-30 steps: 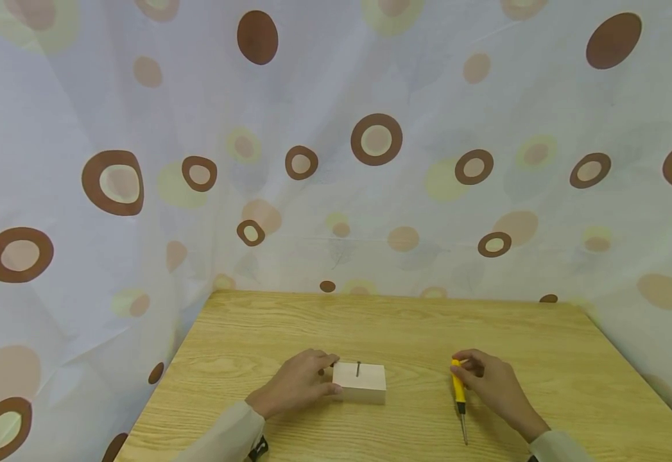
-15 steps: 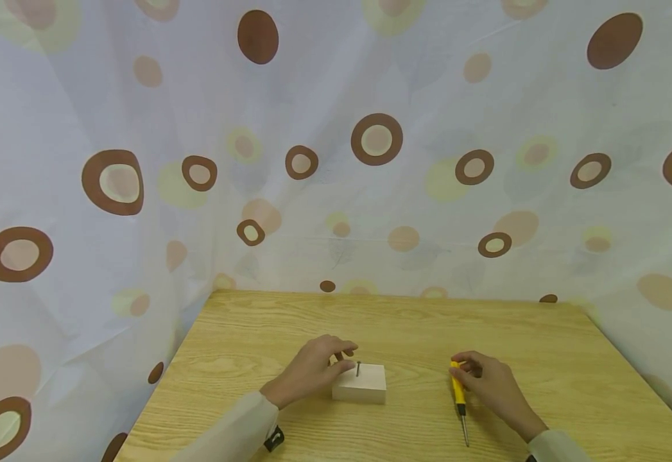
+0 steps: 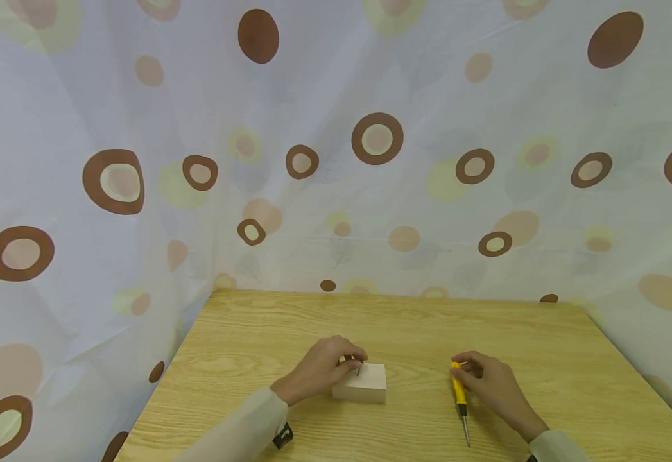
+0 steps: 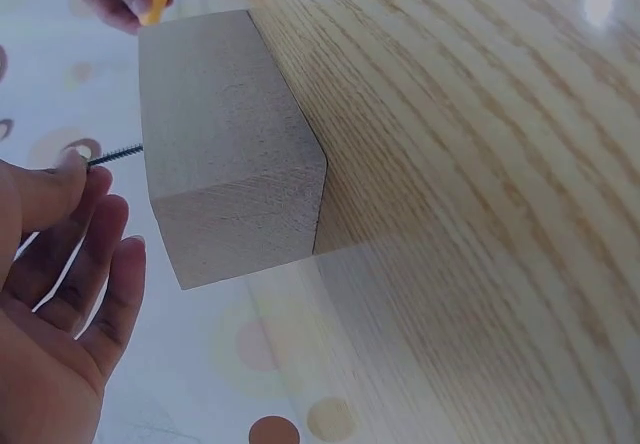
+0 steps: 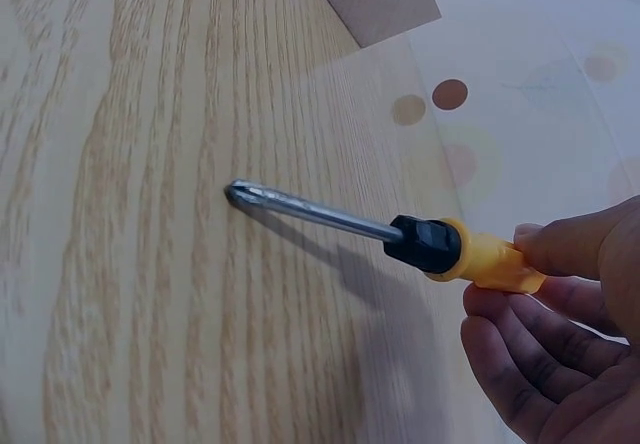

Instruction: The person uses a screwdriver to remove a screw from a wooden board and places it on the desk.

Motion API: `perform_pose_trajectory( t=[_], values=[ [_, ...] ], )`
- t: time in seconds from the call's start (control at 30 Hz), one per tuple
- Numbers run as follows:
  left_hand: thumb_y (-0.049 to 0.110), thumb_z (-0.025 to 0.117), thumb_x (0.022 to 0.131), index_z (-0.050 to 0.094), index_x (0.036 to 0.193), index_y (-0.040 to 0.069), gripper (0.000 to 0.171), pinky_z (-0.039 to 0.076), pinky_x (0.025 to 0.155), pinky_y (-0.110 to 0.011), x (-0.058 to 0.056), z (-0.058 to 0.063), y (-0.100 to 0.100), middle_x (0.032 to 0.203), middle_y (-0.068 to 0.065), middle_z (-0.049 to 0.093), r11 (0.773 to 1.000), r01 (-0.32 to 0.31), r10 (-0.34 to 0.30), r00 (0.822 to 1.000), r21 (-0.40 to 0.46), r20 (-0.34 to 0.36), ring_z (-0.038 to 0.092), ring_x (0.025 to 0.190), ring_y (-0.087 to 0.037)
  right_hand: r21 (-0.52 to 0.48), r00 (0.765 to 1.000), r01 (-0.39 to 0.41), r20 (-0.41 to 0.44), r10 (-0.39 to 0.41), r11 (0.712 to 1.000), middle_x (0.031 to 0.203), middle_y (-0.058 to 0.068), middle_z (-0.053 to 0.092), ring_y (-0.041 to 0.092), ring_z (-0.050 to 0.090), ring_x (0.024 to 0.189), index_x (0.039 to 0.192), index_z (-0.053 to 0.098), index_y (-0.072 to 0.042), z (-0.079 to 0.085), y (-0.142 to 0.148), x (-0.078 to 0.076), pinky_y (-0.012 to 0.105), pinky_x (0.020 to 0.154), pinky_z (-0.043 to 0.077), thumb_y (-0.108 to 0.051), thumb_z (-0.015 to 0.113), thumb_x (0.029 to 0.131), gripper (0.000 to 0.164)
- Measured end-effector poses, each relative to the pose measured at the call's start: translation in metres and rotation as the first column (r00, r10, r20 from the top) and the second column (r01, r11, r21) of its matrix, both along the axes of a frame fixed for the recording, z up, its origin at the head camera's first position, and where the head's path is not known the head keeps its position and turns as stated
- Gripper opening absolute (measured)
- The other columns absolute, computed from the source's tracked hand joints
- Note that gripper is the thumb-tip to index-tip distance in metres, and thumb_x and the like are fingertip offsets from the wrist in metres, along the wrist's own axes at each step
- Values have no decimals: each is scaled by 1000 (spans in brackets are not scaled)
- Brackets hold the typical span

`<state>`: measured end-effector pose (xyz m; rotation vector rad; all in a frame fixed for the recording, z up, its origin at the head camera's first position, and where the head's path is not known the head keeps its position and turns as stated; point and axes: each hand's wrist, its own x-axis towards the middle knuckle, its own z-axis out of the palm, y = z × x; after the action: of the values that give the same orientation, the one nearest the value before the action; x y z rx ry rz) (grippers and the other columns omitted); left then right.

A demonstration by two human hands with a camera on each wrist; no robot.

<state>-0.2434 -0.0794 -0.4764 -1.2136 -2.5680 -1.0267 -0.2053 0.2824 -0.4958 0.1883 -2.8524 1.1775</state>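
A pale wooden block (image 3: 364,388) lies on the table, and a dark screw (image 4: 118,154) stands upright in its top face. My left hand (image 3: 321,371) pinches the screw's upper end between thumb and index finger, the other fingers loosely curved beside the block. To the right, my right hand (image 3: 494,388) holds a screwdriver (image 3: 459,391) by its yellow handle, thumb against fingertips. In the right wrist view the black collar (image 5: 425,244) and metal shaft (image 5: 320,214) point down, the cross-shaped tip right at the table surface.
The wood-grain table (image 3: 405,327) reaches back to a white curtain (image 3: 336,192) with brown and beige circles, which hangs behind it and along both sides.
My left hand has left the block's left side, risen over its top and taken the screw between thumb and finger. The right hand and screwdriver stay almost still.
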Motion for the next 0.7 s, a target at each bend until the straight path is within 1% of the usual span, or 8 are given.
perform_pose_trajectory(
  t=[0.23,0.47,0.7],
  values=[
    [14,70,98,79,109,11,15,53,82,-20,0,0,3,106,7,75,1000,-7,6,1000,-29,-15,63,94,-1,22,1000,-6,-10,6,1000,99,0,73,13,70,84,123,70,-3,-1,2,0,32,71,59,-31,73,99,36],
    [15,71,98,80,108,12,13,52,77,-17,-2,-3,5,102,9,75,999,-25,25,1000,-46,-1,61,89,1,22,1000,-8,-12,8,1000,98,0,73,12,70,84,123,70,-4,-2,3,-2,28,71,58,-31,72,99,36],
    [17,72,99,80,106,13,12,51,74,-17,-3,-5,5,100,10,74,999,-24,24,1000,-44,-6,60,86,1,29,1000,-10,-20,11,1000,98,-1,73,12,70,84,122,71,-4,-3,4,-2,32,72,58,-32,72,99,36]
  ],
)
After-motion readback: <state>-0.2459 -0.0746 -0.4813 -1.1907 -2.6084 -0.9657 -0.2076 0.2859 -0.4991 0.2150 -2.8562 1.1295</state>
